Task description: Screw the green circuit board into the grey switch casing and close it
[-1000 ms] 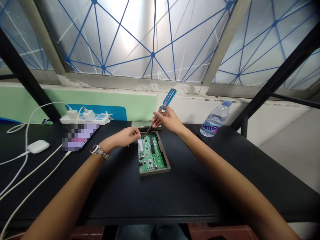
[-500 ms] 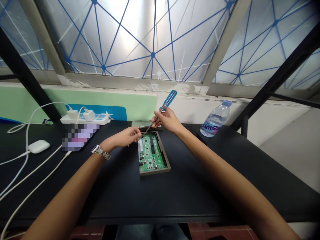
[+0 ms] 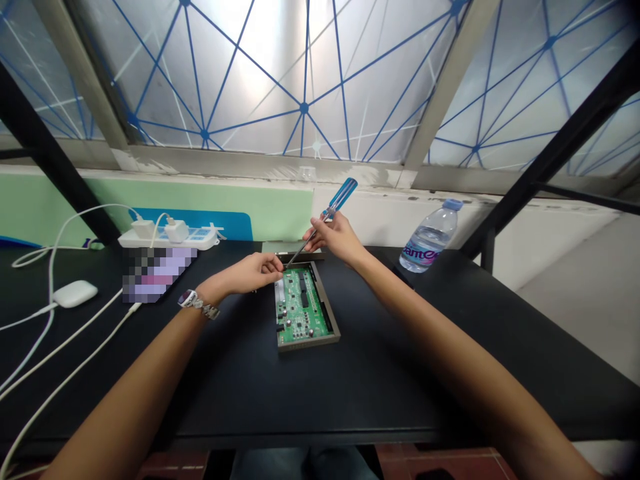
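Observation:
A screwdriver (image 3: 343, 195) with a clear blue handle slants down to the left, and my right hand (image 3: 333, 237) is closed around its shaft just below the handle. Its tip meets the far left corner of a green circuit board (image 3: 295, 303), which sits in a shallow metal casing (image 3: 336, 320). At that same corner, the fingers of my left hand (image 3: 260, 272) are pinched together beside the screwdriver tip. Whatever they hold, if anything, is too small to make out. A flat metal plate (image 3: 273, 248) lies behind the casing, partly covered by my right hand.
To the right stands a water bottle (image 3: 431, 237) by a small dark object (image 3: 404, 277). On the left are a phone (image 3: 167, 277), a white power strip (image 3: 203, 238) with plugs, a white case (image 3: 75, 293) and several white cables. The black table (image 3: 350, 393) meets a wall behind.
The screwdriver handle has tilted slightly to the right. My left fingers have shifted a little at the board's corner. The whole view has moved slightly.

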A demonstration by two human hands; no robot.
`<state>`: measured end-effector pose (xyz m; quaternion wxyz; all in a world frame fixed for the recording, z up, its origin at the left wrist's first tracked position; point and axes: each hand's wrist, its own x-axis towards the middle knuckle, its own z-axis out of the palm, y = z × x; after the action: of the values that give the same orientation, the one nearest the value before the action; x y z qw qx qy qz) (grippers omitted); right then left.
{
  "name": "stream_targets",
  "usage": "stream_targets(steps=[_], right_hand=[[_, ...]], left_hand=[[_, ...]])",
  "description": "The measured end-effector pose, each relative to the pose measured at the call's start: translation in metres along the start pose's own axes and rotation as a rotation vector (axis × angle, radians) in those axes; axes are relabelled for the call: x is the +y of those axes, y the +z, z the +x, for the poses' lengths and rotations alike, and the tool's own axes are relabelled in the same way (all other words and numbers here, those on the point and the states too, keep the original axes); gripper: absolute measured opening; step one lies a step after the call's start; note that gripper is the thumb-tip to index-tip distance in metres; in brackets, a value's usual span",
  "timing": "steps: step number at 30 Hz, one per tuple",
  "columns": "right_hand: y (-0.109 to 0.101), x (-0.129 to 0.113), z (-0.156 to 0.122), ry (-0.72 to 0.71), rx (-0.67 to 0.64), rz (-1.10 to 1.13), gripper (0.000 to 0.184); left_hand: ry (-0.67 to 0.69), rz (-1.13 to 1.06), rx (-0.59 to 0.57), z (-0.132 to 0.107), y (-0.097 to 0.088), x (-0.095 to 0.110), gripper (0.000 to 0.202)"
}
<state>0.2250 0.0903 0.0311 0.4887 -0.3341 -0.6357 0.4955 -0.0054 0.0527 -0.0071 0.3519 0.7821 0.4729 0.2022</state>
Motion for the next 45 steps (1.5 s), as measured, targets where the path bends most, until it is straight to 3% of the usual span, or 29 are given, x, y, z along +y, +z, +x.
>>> stream_targets(steps=[4,13,21,35,45], right_hand=[[0.000,0.000,0.000,0.003,-0.002,0.007,0.029],[-0.001,-0.002,0.000,-0.028,-0.001,0.012,0.033],[0.005,0.002,-0.001,-0.128,-0.081,-0.017,0.041],[0.007,0.002,-0.002,-0.170,-0.056,-0.106,0.035],[0.009,-0.003,-0.005,-0.216,-0.092,-0.153,0.033]], left_hand=[[0.022,0.049,0.037,0.005,0.004,-0.004,0.034],[0.049,0.108,0.147,0.006,0.012,0.007,0.022],[0.070,0.141,0.157,0.007,0.016,0.004,0.015],[0.103,0.175,0.194,0.011,0.015,-0.007,0.013],[0.129,0.187,0.204,0.008,0.016,-0.001,0.015]])
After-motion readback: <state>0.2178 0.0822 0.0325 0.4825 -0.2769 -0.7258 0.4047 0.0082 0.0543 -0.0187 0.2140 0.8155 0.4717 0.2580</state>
